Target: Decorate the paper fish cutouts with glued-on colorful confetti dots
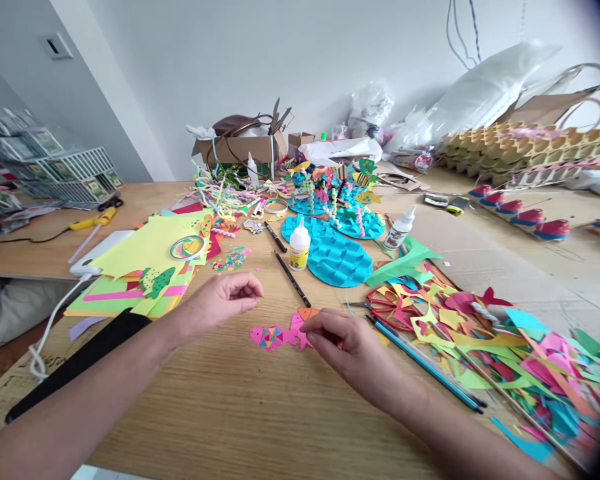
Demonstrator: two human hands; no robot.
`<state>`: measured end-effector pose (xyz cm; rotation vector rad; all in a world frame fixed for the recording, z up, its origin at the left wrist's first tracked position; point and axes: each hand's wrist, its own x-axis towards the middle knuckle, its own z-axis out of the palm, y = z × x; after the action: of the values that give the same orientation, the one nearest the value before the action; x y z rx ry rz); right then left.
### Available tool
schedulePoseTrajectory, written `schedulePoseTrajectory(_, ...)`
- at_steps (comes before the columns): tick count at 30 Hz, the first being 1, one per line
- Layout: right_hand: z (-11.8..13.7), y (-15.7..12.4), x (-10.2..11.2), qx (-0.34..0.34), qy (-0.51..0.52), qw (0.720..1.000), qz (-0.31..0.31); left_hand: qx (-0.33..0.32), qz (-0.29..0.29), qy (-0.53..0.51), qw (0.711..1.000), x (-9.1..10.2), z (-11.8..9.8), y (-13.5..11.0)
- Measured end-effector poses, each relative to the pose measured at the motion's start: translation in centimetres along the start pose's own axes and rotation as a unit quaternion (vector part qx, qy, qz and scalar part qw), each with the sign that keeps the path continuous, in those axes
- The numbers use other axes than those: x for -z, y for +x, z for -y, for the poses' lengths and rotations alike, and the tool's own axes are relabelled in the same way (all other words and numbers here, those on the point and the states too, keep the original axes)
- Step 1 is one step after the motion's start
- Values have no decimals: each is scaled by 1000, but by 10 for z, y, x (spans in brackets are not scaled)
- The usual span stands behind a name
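Observation:
My left hand [233, 297] hovers over the table with loosely curled fingers; a gap shows between thumb and fingertips, and nothing is visible in it. Below and to its right lies a pink paper fish [270, 337] decorated with small coloured triangles. Beside that is a second paper fish [300, 321], pink with an orange head, its right side covered by my right hand [347, 343]. Thumb and forefinger of that hand are pinched together at the second fish's edge. A black pencil [293, 280] and a white glue bottle [299, 245] stand beyond the hands.
Right lie paper scraps [480, 333], red-handled scissors [387, 310] and blue pencils [425, 363]. Behind are a blue paper base [337, 257], a second glue bottle [400, 229] and decorated fish models [357, 180]. Coloured sheets [140, 243] and a black case [80, 363] are left.

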<state>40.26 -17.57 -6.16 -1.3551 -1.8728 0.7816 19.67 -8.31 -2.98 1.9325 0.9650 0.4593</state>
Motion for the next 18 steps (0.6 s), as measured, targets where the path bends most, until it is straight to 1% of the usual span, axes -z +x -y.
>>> schedulePoseTrajectory(3,8,6,-4,-60,44,996,43,14,16,-42,999,-14,-3,-4)
schedulePoseTrajectory(5,13,11,-7,-80,53,994,52,24,14,-72,997,-20,-4,-6)
schedulePoseTrajectory(10,19,24,-17,-90,47,994,32,18,7,-86,996,-27,-5,-12)
schedulePoseTrajectory(18,23,29,-25,-85,50,995,21,-9,-14,-70,997,-34,5,-14)
